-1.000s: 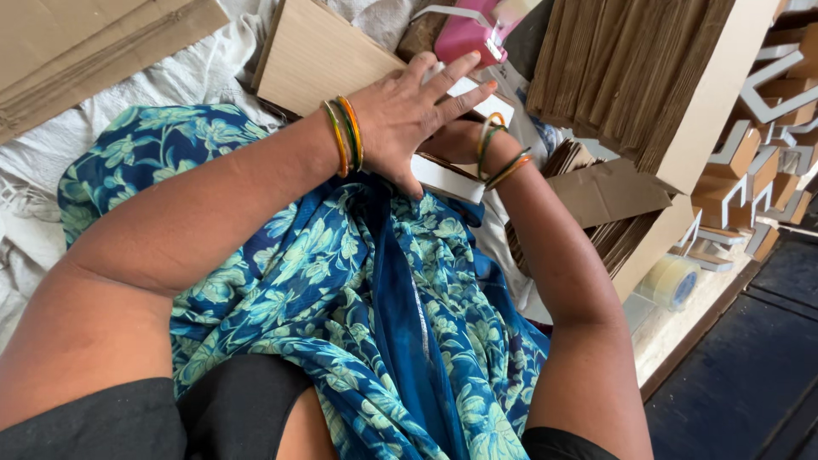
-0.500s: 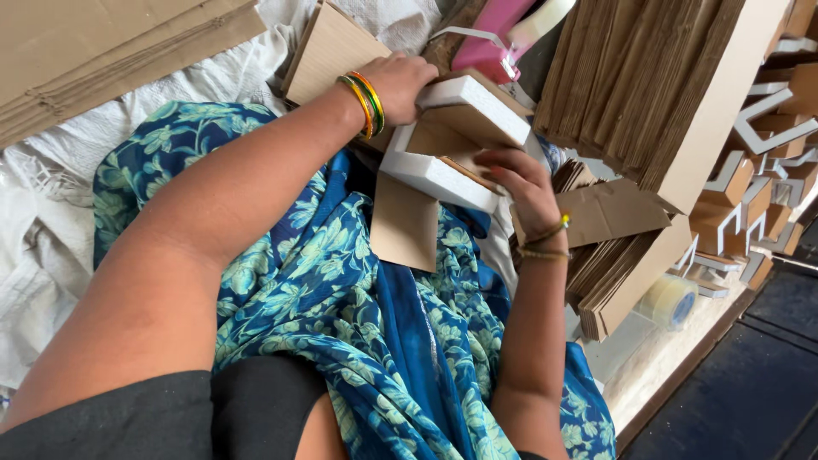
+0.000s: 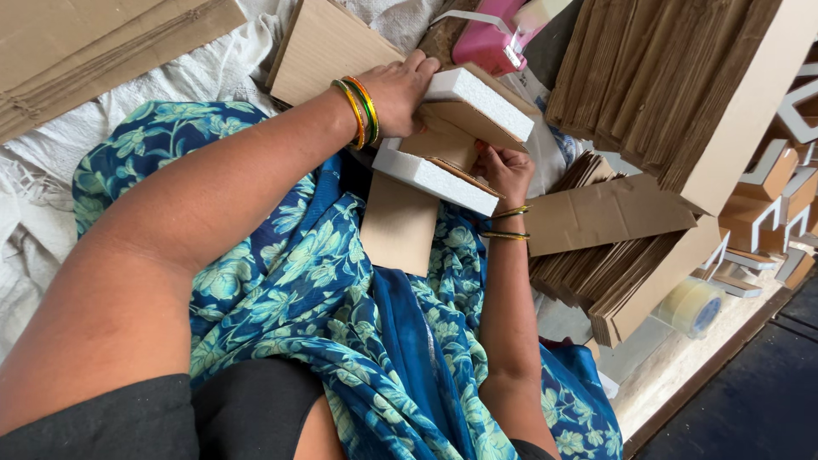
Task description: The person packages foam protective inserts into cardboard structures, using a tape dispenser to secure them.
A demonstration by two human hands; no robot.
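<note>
My left hand (image 3: 399,89) grips the far end of a folded cardboard piece (image 3: 447,136) that has white foam strips (image 3: 436,177) along its edges. My right hand (image 3: 504,170) holds the same piece from its near right side, fingers curled under it. A flap of the cardboard (image 3: 399,223) hangs down onto my lap, which is covered by blue floral cloth (image 3: 281,290). Both wrists wear bangles.
Flat cardboard sheets (image 3: 102,43) lie at upper left on white sacking. A stack of cut cardboard pieces (image 3: 613,255) and a tall corrugated bundle (image 3: 673,85) stand at right. A pink tape dispenser (image 3: 490,38) lies ahead, a tape roll (image 3: 692,307) sits at lower right.
My hands have lifted the foam-edged cardboard piece off the pile and drawn it toward my lap; the right hand came out from under the left and took the piece's near side.
</note>
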